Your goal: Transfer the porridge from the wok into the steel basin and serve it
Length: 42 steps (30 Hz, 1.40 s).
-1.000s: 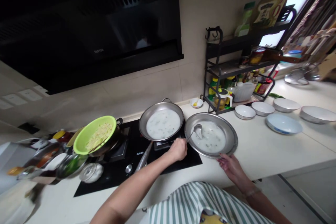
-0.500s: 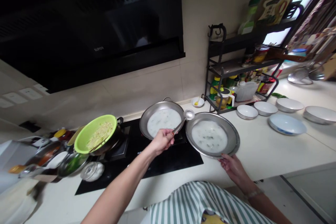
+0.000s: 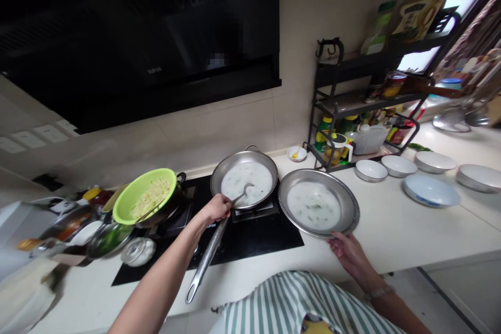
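My left hand (image 3: pixel 218 207) is closed round the handle of a metal ladle (image 3: pixel 243 191), whose bowl is down in the white liquid of the frying pan (image 3: pixel 217 171) on the stove. The pan's long steel handle (image 3: pixel 203 266) runs below that hand toward the counter edge. To the right, my right hand (image 3: pixel 346 251) grips the near rim of a wide steel basin (image 3: pixel 350 209). Cloudy white liquid with dark green bits lies in the basin, which is beside the pan over the counter.
A lime-green colander (image 3: pixel 125 198) of pale shreds sits over a dark pot on the left burner. A glass jar (image 3: pixel 138 251) stands at the stove's left edge. Several white bowls (image 3: pixel 371 171) and a spice rack (image 3: pixel 332 88) are at the right. The range hood (image 3: pixel 156 62) hangs above.
The ladle has moved from above the gap between pan and basin, left and down into the pan's liquid. My left hand shifted left with it. My right hand stays on the basin rim.
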Tool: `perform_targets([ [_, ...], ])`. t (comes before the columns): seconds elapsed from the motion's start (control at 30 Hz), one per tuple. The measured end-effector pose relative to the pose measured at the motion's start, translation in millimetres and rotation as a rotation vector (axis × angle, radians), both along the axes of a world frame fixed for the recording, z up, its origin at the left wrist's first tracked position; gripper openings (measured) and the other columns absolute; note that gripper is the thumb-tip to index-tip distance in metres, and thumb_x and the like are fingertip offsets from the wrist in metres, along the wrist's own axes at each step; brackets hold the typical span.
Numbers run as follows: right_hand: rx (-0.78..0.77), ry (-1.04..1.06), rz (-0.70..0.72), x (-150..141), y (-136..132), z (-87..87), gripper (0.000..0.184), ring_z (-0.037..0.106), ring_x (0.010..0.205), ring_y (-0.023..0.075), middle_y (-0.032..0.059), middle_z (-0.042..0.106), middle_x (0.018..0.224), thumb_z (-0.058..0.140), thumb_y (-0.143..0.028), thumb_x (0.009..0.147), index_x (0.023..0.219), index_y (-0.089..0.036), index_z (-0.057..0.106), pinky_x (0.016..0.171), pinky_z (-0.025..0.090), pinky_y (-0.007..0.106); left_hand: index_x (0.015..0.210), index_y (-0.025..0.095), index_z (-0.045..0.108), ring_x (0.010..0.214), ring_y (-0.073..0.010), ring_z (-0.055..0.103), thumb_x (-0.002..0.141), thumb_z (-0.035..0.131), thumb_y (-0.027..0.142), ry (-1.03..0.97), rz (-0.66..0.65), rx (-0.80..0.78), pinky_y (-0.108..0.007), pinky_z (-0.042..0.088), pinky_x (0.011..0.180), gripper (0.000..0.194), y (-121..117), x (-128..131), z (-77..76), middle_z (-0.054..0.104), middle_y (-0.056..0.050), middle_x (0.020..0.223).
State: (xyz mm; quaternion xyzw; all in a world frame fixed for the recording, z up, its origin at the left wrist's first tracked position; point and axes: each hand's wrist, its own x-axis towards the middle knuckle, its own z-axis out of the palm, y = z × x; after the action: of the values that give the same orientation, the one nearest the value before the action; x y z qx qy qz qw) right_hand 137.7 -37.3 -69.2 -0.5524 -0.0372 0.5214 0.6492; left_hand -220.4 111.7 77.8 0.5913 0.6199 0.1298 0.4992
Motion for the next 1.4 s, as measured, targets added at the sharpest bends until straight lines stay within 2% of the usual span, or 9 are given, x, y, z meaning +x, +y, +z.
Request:
perform_targets([
  [0.17,0.006,-0.045,0.006,-0.6,0.4,-1.8,0.040,0.060,0.048,0.0163,-0.0068,0.060,0.052,0.077,-0.021,0.044,0.071,-0.027,0.049,0.041,0.040,0.024,0.071,0.008,0.061,0.032,-0.0006,0.028,0.074,0.069,0.015,-0.349,0.152,-0.254,-0.013,0.012,0.031,0.011,6.0,-3.1,-1.2,0.049,0.004,0.046],
  [0.3,0.008,-0.015,-0.014,-1.0,0.6,-1.8,0.041,0.059,0.047,0.0148,-0.0077,0.061,0.052,0.078,-0.019,0.043,0.071,-0.026,0.049,0.041,0.039,0.022,0.078,0.007,0.062,0.033,0.0003,0.028,0.077,0.065,0.011,-0.460,0.222,-0.336,-0.011,0.011,0.030,0.005,6.4,-5.1,4.3,0.048,0.004,0.048],
  [0.43,0.001,0.062,-0.026,-0.8,0.5,-0.4,0.042,0.059,0.047,0.0125,-0.0075,0.062,0.052,0.079,-0.015,0.042,0.071,-0.025,0.050,0.041,0.039,0.019,0.077,0.007,0.061,0.033,0.0005,0.028,0.078,0.063,0.009,-0.495,0.244,-0.343,-0.009,0.012,0.029,0.002,3.9,-4.6,8.3,0.047,0.004,0.048],
  [0.63,0.018,0.042,-0.013,-0.1,0.2,-1.6,0.040,0.060,0.046,0.0129,-0.0067,0.062,0.051,0.079,-0.015,0.043,0.071,-0.025,0.051,0.040,0.039,0.019,0.077,0.006,0.062,0.033,0.0008,0.027,0.077,0.059,0.005,-0.515,0.269,-0.353,-0.009,0.011,0.030,0.003,0.8,-4.4,12.1,0.046,0.004,0.049],
  [0.87,0.029,0.028,-0.008,1.2,0.4,-5.8,0.038,0.060,0.046,0.0133,-0.0063,0.063,0.052,0.078,-0.016,0.045,0.069,-0.025,0.051,0.039,0.042,0.020,0.080,0.005,0.063,0.034,0.0003,0.028,0.076,0.060,0.006,-0.521,0.268,-0.380,-0.009,0.013,0.030,0.005,-0.1,-6.7,11.3,0.047,0.003,0.050],
  [1.13,0.014,0.084,-0.028,0.0,1.1,-1.7,0.040,0.061,0.044,0.0121,-0.0065,0.064,0.051,0.078,-0.012,0.043,0.071,-0.024,0.051,0.038,0.042,0.017,0.080,0.005,0.063,0.034,0.0003,0.028,0.076,0.059,0.005,-0.548,0.258,-0.407,-0.009,0.013,0.029,0.006,-1.6,-6.1,11.7,0.046,0.004,0.050],
  [1.27,0.018,0.088,-0.036,0.1,1.1,-2.2,0.040,0.060,0.044,0.0118,-0.0063,0.064,0.051,0.078,-0.011,0.044,0.070,-0.024,0.051,0.038,0.042,0.017,0.079,0.006,0.063,0.034,0.0003,0.027,0.075,0.060,0.005,-0.548,0.246,-0.396,-0.009,0.012,0.029,0.005,-3.1,-3.2,17.1,0.046,0.004,0.049],
  [1.4,0.017,0.101,-0.031,0.4,1.0,-3.3,0.041,0.060,0.044,0.0118,-0.0067,0.065,0.053,0.079,-0.011,0.043,0.071,-0.024,0.052,0.038,0.041,0.017,0.084,0.004,0.065,0.033,0.0004,0.026,0.075,0.061,0.007,-0.539,0.197,-0.372,-0.010,0.012,0.030,0.010,-7.4,5.8,29.0,0.048,0.003,0.049],
])
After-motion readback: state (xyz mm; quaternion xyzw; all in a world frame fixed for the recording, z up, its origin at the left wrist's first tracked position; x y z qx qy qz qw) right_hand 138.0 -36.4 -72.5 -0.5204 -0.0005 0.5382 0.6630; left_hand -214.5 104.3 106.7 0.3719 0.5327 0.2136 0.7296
